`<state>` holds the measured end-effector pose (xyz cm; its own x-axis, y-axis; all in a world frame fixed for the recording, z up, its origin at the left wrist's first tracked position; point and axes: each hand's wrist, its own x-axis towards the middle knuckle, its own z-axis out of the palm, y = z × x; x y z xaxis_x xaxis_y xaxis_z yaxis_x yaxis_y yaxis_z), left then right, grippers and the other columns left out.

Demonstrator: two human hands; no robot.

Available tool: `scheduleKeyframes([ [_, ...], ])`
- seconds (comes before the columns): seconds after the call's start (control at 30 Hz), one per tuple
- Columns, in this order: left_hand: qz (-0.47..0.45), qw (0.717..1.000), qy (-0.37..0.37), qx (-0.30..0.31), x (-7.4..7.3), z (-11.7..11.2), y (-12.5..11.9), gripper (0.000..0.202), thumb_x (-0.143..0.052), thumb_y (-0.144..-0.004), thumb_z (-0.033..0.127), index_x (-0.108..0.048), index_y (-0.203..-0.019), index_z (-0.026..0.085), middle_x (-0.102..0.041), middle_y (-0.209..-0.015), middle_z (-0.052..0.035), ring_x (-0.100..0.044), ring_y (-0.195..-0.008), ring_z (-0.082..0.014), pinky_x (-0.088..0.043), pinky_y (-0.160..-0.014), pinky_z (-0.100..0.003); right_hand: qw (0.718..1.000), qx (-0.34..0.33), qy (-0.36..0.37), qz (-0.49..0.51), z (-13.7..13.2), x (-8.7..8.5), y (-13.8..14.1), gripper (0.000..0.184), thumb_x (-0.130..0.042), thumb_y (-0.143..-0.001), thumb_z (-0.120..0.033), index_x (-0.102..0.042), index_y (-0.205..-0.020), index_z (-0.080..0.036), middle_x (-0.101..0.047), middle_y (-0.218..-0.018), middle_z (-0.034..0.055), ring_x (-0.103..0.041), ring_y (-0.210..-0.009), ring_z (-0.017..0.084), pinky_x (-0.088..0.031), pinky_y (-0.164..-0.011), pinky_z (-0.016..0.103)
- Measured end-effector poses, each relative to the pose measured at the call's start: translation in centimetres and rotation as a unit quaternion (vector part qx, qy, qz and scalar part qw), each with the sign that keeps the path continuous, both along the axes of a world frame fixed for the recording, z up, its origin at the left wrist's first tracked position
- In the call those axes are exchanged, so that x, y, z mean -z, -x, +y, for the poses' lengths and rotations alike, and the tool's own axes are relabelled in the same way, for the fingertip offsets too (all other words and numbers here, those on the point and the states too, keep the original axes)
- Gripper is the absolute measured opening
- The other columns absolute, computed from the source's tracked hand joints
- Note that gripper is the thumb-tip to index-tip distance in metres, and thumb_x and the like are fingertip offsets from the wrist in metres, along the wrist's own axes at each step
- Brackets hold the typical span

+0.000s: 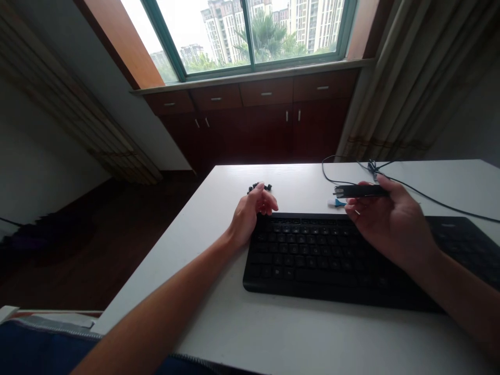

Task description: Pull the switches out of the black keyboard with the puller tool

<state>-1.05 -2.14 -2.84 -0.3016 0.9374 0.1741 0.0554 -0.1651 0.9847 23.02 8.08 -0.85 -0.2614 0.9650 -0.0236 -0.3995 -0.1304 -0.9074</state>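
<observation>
A black keyboard (304,250) lies on the white table, with its keys facing up. My left hand (250,213) rests by its upper left corner, fingers curled in; whatever they may hold is hidden. Just beyond that hand is a small cluster of black pieces (269,187) that look like keycaps. Over the keyboard's right part, my right hand (394,221) grips a slim black tool (361,191) with a forked, metallic-looking tip pointing left. Below the tool shows a small blue brush with white bristles (335,203); its far end is hidden by my right hand.
The white table (211,317) has its left edge beside my left forearm. A black cable (433,200) runs across its far right side, with a bundled knot (372,166). Beyond stand dark red cabinets (265,130) under a window. Dark blue fabric (42,346) is at lower left.
</observation>
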Motion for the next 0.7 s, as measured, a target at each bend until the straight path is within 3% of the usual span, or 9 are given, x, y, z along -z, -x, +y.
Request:
scheduleKeyframes([
  [0.13,0.005,1.000,0.001,-0.006,0.1,0.0,0.0,0.055,-0.037,-0.100,0.051,-0.065,-0.067,0.018,-0.062,-0.075,-0.0042,-0.050,-0.068,-0.0156,-0.042,-0.068,-0.029,0.989,-0.020,0.110,0.097,-0.2,-0.2,0.1,0.020,-0.060,-0.092,-0.037,-0.065,-0.080,-0.022,-0.065,-0.074,-0.0006,-0.062,-0.063,0.014,-0.055,-0.057,0.026],
  [0.4,0.040,0.999,0.014,0.002,-0.1,0.0,0.2,0.052,-0.042,-0.100,0.050,-0.065,-0.066,0.018,-0.060,-0.073,-0.0043,-0.050,-0.069,-0.0169,-0.041,-0.070,-0.030,0.981,-0.036,0.154,0.116,-0.2,0.0,0.3,0.018,-0.060,-0.090,-0.033,-0.068,-0.082,-0.019,-0.065,-0.074,-0.0002,-0.064,-0.061,0.012,-0.057,-0.057,0.022],
  [0.57,0.040,0.999,0.029,-0.012,-0.2,-0.1,0.1,0.055,-0.040,-0.100,0.053,-0.064,-0.066,0.017,-0.060,-0.074,-0.0046,-0.049,-0.069,-0.0167,-0.041,-0.070,-0.030,0.970,-0.049,0.183,0.151,-0.8,-0.2,0.6,0.010,-0.070,-0.087,-0.028,-0.069,-0.083,-0.019,-0.071,-0.086,0.0002,-0.068,-0.070,0.012,-0.061,-0.063,0.020],
  [0.7,0.040,0.998,0.036,-0.013,-0.3,-0.1,0.2,0.059,-0.038,-0.100,0.057,-0.063,-0.064,0.017,-0.060,-0.071,-0.0048,-0.050,-0.068,-0.0169,-0.041,-0.069,-0.030,0.970,-0.095,0.180,0.135,-1.2,-0.1,0.5,0.022,-0.073,-0.089,-0.039,-0.074,-0.101,-0.020,-0.072,-0.091,0.0016,-0.071,-0.080,0.011,-0.062,-0.074,0.016],
])
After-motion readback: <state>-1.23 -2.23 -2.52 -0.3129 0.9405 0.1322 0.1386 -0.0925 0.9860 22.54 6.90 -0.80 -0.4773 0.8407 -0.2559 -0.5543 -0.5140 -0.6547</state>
